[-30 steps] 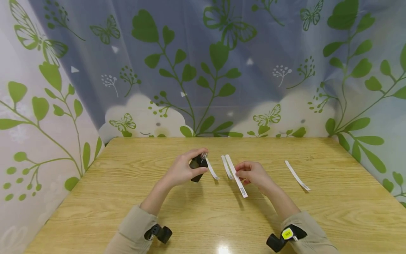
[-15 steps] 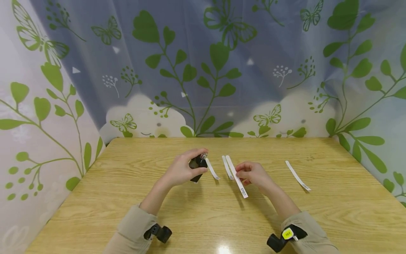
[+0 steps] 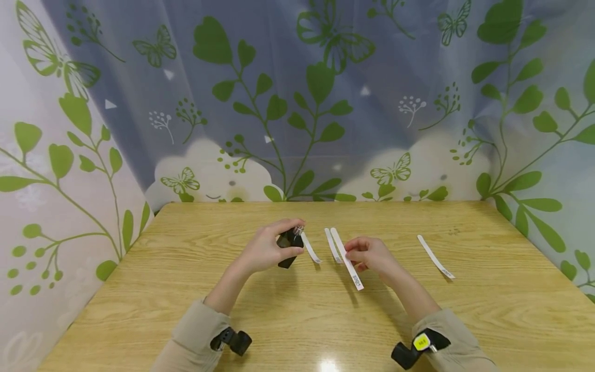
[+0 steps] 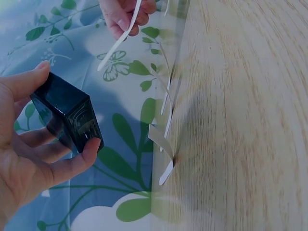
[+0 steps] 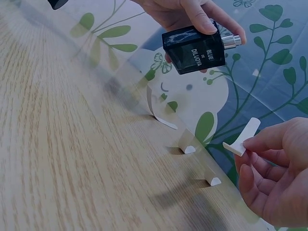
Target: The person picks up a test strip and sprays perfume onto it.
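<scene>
My left hand (image 3: 267, 250) holds a dark glass perfume bottle (image 3: 287, 251) tilted above the table, its fingertip on the silver spray nozzle (image 5: 231, 41). White lettering shows on the bottle's face in the right wrist view. A long white paper test strip (image 3: 351, 270) is pinched between thumb and fingers of my right hand (image 3: 372, 256), to the right of the bottle and apart from it. The strip's printed end points toward me. In the left wrist view the bottle (image 4: 65, 106) sits between thumb and fingers, with the held strip (image 4: 114, 49) beyond it.
Three more curved paper strips lie on the wooden table (image 3: 297, 320): one strip (image 3: 312, 250) beside the bottle, another strip (image 3: 331, 243) next to the held one, and a third strip (image 3: 434, 257) farther right. A patterned curtain (image 3: 288, 103) hangs behind the table.
</scene>
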`<state>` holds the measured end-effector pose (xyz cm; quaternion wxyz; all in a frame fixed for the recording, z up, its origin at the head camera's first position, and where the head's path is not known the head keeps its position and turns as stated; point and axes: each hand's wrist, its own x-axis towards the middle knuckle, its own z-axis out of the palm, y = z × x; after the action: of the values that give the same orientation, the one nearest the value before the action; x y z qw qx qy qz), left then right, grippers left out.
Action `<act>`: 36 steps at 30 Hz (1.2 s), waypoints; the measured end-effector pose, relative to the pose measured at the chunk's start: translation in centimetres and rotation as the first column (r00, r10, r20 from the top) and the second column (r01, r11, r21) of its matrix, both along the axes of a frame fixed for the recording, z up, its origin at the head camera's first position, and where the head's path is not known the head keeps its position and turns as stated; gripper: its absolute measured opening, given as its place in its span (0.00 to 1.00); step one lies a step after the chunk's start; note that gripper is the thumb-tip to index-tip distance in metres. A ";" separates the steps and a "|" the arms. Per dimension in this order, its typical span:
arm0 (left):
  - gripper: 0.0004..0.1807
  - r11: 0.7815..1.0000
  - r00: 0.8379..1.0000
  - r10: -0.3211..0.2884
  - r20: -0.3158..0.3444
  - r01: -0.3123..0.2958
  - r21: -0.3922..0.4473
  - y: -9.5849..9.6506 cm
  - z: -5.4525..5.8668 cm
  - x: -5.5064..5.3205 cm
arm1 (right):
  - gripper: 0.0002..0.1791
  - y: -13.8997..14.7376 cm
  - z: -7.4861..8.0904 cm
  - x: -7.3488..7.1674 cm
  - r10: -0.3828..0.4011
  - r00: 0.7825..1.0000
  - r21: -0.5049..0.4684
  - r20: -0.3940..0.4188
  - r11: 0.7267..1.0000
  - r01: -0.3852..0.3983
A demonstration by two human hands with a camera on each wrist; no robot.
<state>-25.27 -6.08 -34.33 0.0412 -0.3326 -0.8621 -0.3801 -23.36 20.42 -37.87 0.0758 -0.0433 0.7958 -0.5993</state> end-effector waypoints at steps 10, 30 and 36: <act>0.28 1.000 1.000 -0.004 -0.030 0.004 0.002 -0.1 -0.1 -0.1 | 0.11 -0.1 0.0 0.0 -0.005 1.000 -0.001 0.003 1.000 0.005; 0.31 0.999 1.000 0.003 0.025 -0.004 0.038 -0.1 -0.1 -0.1 | 0.12 -0.1 0.0 0.1 -0.004 1.000 -0.001 -0.006 1.000 0.004; 0.32 0.998 0.998 -0.018 0.066 0.014 0.060 -0.3 -0.1 -0.2 | 0.12 0.1 0.0 0.1 -0.003 1.000 0.000 -0.003 1.000 0.003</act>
<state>-25.44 -6.34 -34.47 0.0192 -0.3251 -0.8487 -0.4167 -23.25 20.47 -37.90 0.0738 -0.0431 0.7961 -0.5991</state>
